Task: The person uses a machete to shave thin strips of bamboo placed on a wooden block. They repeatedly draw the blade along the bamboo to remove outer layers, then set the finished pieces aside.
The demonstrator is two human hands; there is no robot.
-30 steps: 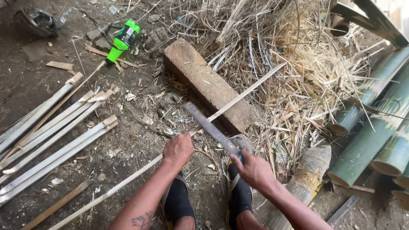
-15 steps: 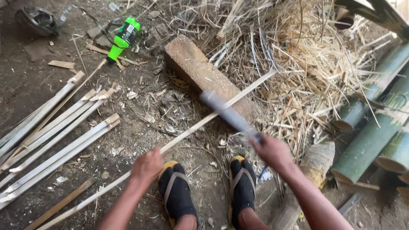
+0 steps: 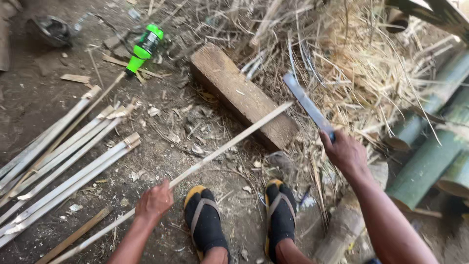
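Bamboo strip point(image 3: 210, 159) sits pinched in my left hand point(image 3: 154, 201), fingers curled round its near end, its far tip resting on the wooden block point(image 3: 244, 95). Just right of that block, my right hand point(image 3: 346, 152) grips a long blade point(image 3: 308, 103), raised. Beyond the block: dry straw point(image 3: 361, 58).

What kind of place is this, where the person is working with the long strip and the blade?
Most likely an outdoor bamboo-splitting spot on bare earth. Split bamboo strips lie on the dirt, green bamboo poles are stacked alongside, and dry shavings are heaped behind a wooden chopping block.
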